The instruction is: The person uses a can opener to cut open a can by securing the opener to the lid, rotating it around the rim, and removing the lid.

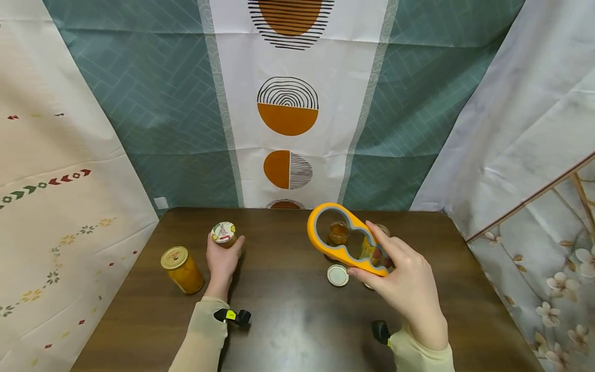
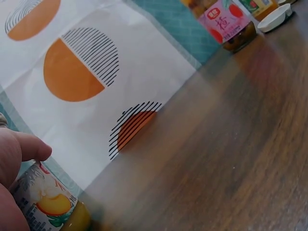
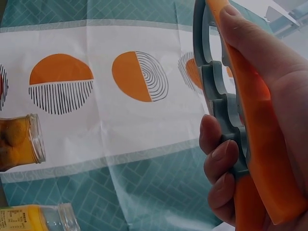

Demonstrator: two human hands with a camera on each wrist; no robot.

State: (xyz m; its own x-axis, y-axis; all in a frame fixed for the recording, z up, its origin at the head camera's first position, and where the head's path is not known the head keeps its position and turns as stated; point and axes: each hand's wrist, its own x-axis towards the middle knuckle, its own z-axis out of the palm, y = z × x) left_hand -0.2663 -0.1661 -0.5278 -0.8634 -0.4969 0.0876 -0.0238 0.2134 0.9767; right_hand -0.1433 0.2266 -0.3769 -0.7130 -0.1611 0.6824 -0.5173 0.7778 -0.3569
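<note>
My left hand [image 1: 223, 261] grips a small jar [image 1: 224, 235] with a patterned lid at the left of the table; its peach-picture label [image 2: 48, 199] shows in the left wrist view. Beside it, to the left, stands a taller jar [image 1: 186, 274] of orange contents with a gold lid. My right hand [image 1: 409, 279] holds an orange and grey opener [image 1: 341, 251] with several ring-shaped openings, raised above the table, fingers curled round its end in the right wrist view.
Behind the opener stand two open jars, one dark amber [image 3: 17, 143] and one yellow-labelled [image 3: 36, 219]. A loose white lid [image 1: 338, 275] lies in front of them, with another partly hidden by the opener. Patterned cloths hang around the brown table [image 1: 288, 315].
</note>
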